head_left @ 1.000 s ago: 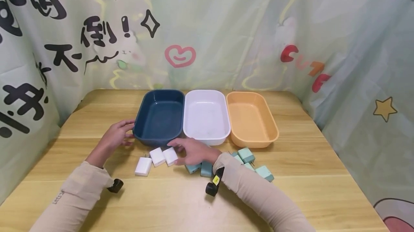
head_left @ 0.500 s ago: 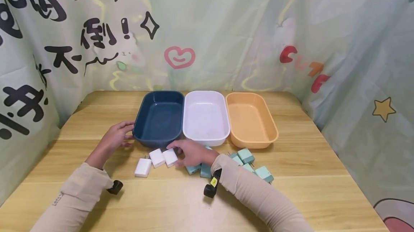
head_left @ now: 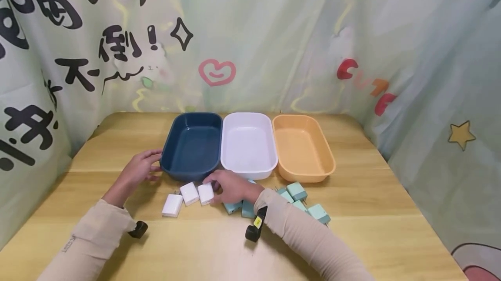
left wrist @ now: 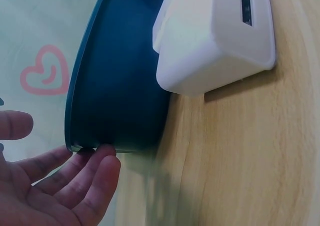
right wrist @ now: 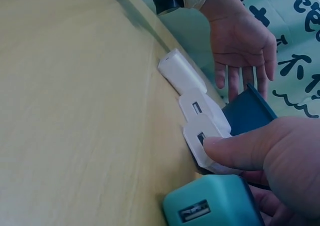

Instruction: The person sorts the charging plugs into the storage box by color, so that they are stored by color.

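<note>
My right hand (head_left: 235,187) pinches the rightmost of three white USB charger plugs, with the thumb on the port face of this white charger (right wrist: 200,138) and the fingers behind it. The other two white chargers (head_left: 189,193) lie beside it to the left, in front of the dark blue tray (head_left: 192,170). At that tray's left side is my left hand (head_left: 138,170), its extended fingertips touching the wall, as the left wrist view shows. Blue-green chargers (head_left: 248,209) sit partly hidden under my right hand and wrist; one teal charger (right wrist: 212,201) shows up close in the right wrist view.
A white tray (head_left: 248,168) and an orange tray (head_left: 307,174) stand right of the blue one, side by side in a row. Several mint-green chargers (head_left: 318,214) lie in front of the orange tray. A printed curtain (head_left: 254,33) hangs behind the wooden table (head_left: 203,250).
The view has tilted up slightly, so everything sits a little lower in the picture. Both hands keep nearly the same places, my right hand still at the rightmost white charger.
</note>
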`<act>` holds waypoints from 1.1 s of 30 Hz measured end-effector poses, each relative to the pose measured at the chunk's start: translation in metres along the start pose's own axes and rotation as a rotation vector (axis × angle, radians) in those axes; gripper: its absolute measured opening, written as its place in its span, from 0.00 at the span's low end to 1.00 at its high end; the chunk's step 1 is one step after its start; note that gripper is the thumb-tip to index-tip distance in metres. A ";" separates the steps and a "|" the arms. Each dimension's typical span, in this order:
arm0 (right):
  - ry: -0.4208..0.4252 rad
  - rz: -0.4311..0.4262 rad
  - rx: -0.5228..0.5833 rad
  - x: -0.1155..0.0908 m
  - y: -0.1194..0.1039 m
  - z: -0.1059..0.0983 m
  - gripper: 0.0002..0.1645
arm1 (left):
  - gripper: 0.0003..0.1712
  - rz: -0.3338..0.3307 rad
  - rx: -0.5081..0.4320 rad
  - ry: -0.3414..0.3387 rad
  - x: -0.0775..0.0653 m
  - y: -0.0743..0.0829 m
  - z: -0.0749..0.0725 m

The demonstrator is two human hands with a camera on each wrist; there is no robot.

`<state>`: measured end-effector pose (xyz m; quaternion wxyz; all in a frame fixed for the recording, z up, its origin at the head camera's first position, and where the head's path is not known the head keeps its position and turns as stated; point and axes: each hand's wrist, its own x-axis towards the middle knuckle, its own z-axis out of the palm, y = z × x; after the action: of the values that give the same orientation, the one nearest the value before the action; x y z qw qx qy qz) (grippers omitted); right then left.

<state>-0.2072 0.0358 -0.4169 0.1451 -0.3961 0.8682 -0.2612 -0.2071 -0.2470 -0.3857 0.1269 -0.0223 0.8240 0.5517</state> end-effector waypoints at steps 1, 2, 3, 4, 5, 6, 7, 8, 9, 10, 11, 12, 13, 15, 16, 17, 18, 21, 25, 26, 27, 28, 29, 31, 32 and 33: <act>0.002 0.002 0.006 0.000 0.000 0.000 0.30 | 0.33 0.004 -0.004 0.000 0.000 0.000 0.000; 0.002 0.007 0.017 0.000 0.001 0.000 0.31 | 0.33 0.007 -0.006 -0.001 0.000 0.000 0.000; 0.001 0.009 0.023 0.000 0.001 0.000 0.31 | 0.33 0.006 -0.008 -0.002 0.000 0.000 0.000; 0.000 0.010 0.025 0.000 0.001 -0.001 0.31 | 0.33 0.007 -0.010 -0.003 0.000 0.001 0.000; -0.003 0.008 0.029 0.000 0.001 -0.002 0.31 | 0.33 0.004 -0.009 -0.004 0.000 0.001 0.000; -0.003 0.004 0.034 0.000 0.001 -0.002 0.31 | 0.33 0.001 -0.006 -0.005 0.000 0.002 0.000; -0.002 0.001 0.036 -0.001 0.001 -0.002 0.31 | 0.33 0.000 -0.005 -0.005 -0.001 0.002 0.000; -0.001 0.000 0.038 -0.001 0.001 -0.003 0.31 | 0.33 -0.001 -0.004 -0.005 -0.001 0.003 0.000; 0.000 0.000 0.040 -0.002 0.000 -0.003 0.31 | 0.33 -0.003 -0.005 -0.004 -0.001 0.003 0.000; 0.002 0.002 0.042 -0.002 0.000 -0.003 0.31 | 0.33 -0.005 -0.004 -0.003 -0.001 0.003 0.000; 0.003 0.004 0.043 -0.002 0.000 -0.003 0.30 | 0.33 -0.009 -0.002 -0.001 -0.001 0.003 0.000; 0.004 0.008 0.045 -0.002 0.000 -0.003 0.30 | 0.33 -0.011 0.000 0.000 -0.001 0.003 0.000; 0.004 0.011 0.048 -0.002 -0.001 -0.003 0.30 | 0.33 -0.015 0.002 0.001 0.000 0.003 0.000; 0.006 0.013 0.053 -0.001 -0.001 -0.003 0.29 | 0.33 -0.022 0.005 0.003 0.000 0.003 0.000; 0.007 0.013 0.059 -0.001 -0.001 -0.003 0.29 | 0.33 -0.022 0.007 0.004 0.000 0.003 0.000; 0.007 0.012 0.063 -0.001 -0.001 -0.003 0.29 | 0.33 -0.022 0.006 0.003 -0.001 0.003 0.001; 0.008 0.012 0.070 -0.001 -0.002 -0.003 0.29 | 0.33 -0.020 0.004 0.003 -0.001 0.003 0.001; 0.008 0.016 0.087 -0.002 -0.003 -0.004 0.29 | 0.33 -0.010 0.001 0.000 -0.001 0.003 0.001; 0.008 0.018 0.108 -0.003 -0.004 -0.005 0.30 | 0.32 -0.006 0.001 -0.003 -0.001 0.003 0.000; 0.009 0.016 0.112 -0.004 -0.004 -0.006 0.30 | 0.32 -0.006 0.002 -0.003 -0.001 0.003 0.000; 0.010 0.014 0.118 -0.004 -0.004 -0.006 0.30 | 0.32 -0.006 0.002 -0.003 -0.001 0.003 0.001; 0.011 0.010 0.122 -0.004 -0.005 -0.006 0.30 | 0.32 -0.007 0.002 -0.003 -0.001 0.003 0.001; 0.013 0.004 0.127 -0.005 -0.005 -0.007 0.30 | 0.33 -0.008 0.004 -0.003 -0.001 0.003 0.001; 0.020 -0.007 0.140 -0.005 -0.005 -0.007 0.29 | 0.33 -0.011 0.003 -0.002 -0.001 0.003 0.001; 0.024 -0.013 0.148 -0.005 -0.005 -0.008 0.29 | 0.33 -0.011 0.003 -0.001 -0.001 0.003 0.001; 0.028 -0.019 0.153 -0.005 -0.005 -0.008 0.28 | 0.33 -0.012 0.002 -0.001 -0.001 0.003 0.001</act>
<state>-0.2040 0.0398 -0.4069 0.1603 -0.3883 0.8439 -0.3336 -0.2065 -0.2449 -0.3831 0.1305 -0.0270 0.8243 0.5503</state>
